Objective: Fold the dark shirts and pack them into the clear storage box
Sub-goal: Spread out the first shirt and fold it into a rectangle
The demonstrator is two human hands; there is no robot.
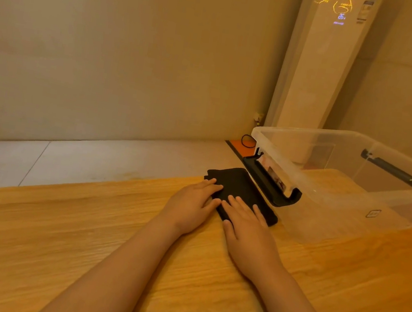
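A dark shirt (238, 184) lies folded into a small rectangle on the wooden table (53, 240), near its far edge. My left hand (192, 204) rests flat on the shirt's left side, fingers spread. Beside it, my right hand (247, 229) presses flat on the near end of the shirt. Neither hand grips the cloth. Just right of the shirt stands the clear storage box (348, 201), open at the top, with black handles at both ends. I see nothing inside the box.
A tall white air conditioner (322, 66) stands behind the box against the beige wall. A black cable (247, 140) lies on the floor by it. Grey floor tiles (78, 161) run beyond the table's far edge.
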